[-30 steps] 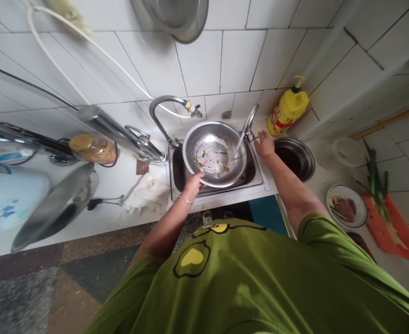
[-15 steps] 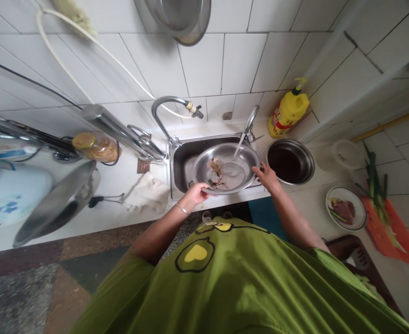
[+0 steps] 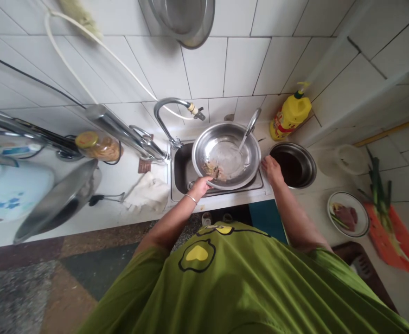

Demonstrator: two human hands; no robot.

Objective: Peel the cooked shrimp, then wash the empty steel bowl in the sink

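I hold a wide steel basin (image 3: 204, 144) over the small steel sink (image 3: 178, 169). My left hand (image 3: 200, 185) grips its near rim, and my right hand (image 3: 271, 170) grips its right rim. The basin is tipped toward me, with water and a clump of vegetable scraps (image 3: 214, 170) gathered at its near side. A short tap (image 3: 250, 121) reaches over the basin's far right edge. A taller curved tap (image 3: 166, 111) stands at the sink's back left.
A yellow detergent bottle (image 3: 290, 116) stands by the wall. A dark steel bowl (image 3: 293, 166) sits right of the sink. Further right lie a plate of meat (image 3: 348, 214) and an orange cutting board (image 3: 397, 234) with green onions. A wok (image 3: 56, 202) and cloth (image 3: 147, 192) lie left.
My right hand left the tap and took the basin's right rim. The basin dropped level under the running water, then rose and tipped toward me; the scraps slid to the near side.
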